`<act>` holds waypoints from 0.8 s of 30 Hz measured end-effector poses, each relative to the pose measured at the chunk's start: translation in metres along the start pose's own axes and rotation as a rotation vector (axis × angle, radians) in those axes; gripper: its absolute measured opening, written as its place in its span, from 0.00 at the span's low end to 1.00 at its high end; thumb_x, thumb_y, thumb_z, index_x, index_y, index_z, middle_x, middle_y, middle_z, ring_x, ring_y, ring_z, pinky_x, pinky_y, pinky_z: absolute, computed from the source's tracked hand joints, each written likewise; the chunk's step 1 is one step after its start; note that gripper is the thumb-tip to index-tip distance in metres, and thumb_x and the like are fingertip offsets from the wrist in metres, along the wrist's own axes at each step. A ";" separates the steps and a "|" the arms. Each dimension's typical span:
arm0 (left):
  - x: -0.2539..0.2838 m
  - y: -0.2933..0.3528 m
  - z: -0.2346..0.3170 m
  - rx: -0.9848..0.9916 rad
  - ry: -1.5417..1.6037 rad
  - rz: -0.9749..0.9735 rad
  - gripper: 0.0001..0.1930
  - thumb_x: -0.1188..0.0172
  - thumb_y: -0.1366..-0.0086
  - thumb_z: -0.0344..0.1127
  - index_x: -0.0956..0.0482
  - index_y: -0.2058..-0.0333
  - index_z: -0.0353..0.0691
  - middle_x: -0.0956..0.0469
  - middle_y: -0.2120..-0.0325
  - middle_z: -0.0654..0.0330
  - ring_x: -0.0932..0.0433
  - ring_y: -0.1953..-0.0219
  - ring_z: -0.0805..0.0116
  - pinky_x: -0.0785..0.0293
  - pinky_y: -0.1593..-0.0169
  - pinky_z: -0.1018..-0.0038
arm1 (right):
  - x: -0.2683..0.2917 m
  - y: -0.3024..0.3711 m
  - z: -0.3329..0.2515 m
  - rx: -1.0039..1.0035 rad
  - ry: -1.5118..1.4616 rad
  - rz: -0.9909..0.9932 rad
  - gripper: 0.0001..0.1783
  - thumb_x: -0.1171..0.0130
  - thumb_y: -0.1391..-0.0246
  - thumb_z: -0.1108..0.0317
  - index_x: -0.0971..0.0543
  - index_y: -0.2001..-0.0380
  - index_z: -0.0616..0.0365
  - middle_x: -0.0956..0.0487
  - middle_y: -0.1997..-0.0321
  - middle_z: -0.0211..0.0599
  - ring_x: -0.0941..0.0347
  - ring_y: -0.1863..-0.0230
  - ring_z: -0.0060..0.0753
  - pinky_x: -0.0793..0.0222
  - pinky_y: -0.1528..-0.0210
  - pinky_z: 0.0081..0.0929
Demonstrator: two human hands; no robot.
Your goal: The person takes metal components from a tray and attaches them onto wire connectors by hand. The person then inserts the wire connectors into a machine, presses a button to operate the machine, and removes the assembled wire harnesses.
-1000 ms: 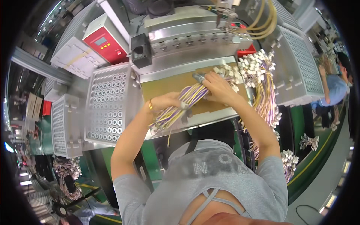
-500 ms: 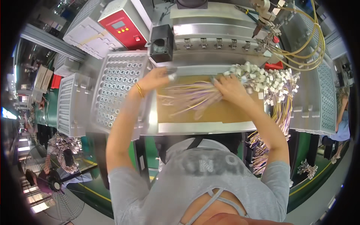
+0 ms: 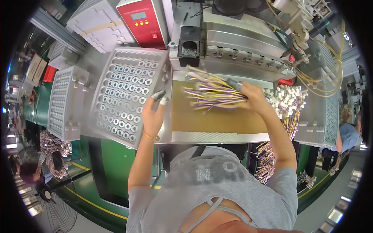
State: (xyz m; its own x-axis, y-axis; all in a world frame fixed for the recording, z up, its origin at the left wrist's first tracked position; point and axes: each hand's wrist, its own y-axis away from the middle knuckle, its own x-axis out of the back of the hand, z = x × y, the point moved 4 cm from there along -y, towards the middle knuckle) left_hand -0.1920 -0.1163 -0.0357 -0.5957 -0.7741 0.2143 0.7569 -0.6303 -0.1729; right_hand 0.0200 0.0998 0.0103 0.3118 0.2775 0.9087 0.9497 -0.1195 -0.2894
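In the head view, the right hand (image 3: 254, 97) is clamped around the right end of a wire bundle (image 3: 213, 91) of yellow, purple and white strands, which lies across the far half of a brown mat (image 3: 221, 126), its loose ends fanned toward the left. The left hand (image 3: 154, 116) is at the mat's left side, thumb and forefinger apart and pointing toward the far side, their tips in pale and grey covers. Just left of it sits a grey tray (image 3: 101, 88) with rows of metal rings (image 3: 127, 96). Beyond the tray stands a red control box (image 3: 142, 33); a black holder (image 3: 189, 61) stands at the mat's far left. Right of the right hand, white connectors (image 3: 288, 99) lie heaped, their wires hanging toward the near side.
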 end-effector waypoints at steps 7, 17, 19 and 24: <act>-0.004 0.002 0.000 -0.061 -0.125 0.002 0.13 0.49 0.44 0.25 0.29 0.58 0.33 0.25 0.64 0.57 0.28 0.61 0.72 0.35 0.55 0.80 | -0.052 -0.005 -0.004 0.035 -0.021 -0.348 0.35 0.33 0.81 0.56 0.31 0.63 0.59 0.33 0.59 0.43 0.41 0.50 0.42 0.47 0.49 0.39; -0.077 0.061 -0.012 -0.445 -0.639 -0.424 0.24 0.40 0.57 0.41 0.28 0.58 0.41 0.35 0.53 0.53 0.41 0.51 0.45 0.48 0.48 0.53 | -0.081 -0.052 -0.012 -0.387 -0.381 0.177 0.12 0.46 0.58 0.72 0.32 0.68 0.63 0.28 0.73 0.47 0.32 0.72 0.50 0.35 0.68 0.35; -0.075 0.067 -0.012 -0.437 -0.633 -0.449 0.24 0.40 0.57 0.41 0.28 0.58 0.41 0.35 0.53 0.54 0.40 0.53 0.45 0.47 0.49 0.53 | -0.102 -0.054 -0.015 -0.392 -0.389 0.080 0.11 0.47 0.59 0.74 0.32 0.68 0.63 0.28 0.76 0.46 0.31 0.75 0.49 0.35 0.71 0.35; -0.048 0.041 0.001 -0.329 -0.508 -0.251 0.21 0.42 0.52 0.36 0.28 0.57 0.42 0.33 0.56 0.53 0.36 0.56 0.53 0.41 0.53 0.62 | -0.075 -0.054 -0.020 -0.474 -0.580 0.117 0.13 0.46 0.60 0.76 0.25 0.66 0.60 0.24 0.71 0.44 0.27 0.72 0.34 0.33 0.68 0.24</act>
State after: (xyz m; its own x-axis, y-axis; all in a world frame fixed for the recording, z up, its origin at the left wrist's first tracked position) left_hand -0.1320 -0.1056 -0.0518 -0.4814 -0.5273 0.7002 0.4413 -0.8360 -0.3262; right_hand -0.0557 0.0667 -0.0365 0.4989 0.6792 0.5383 0.8367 -0.5393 -0.0949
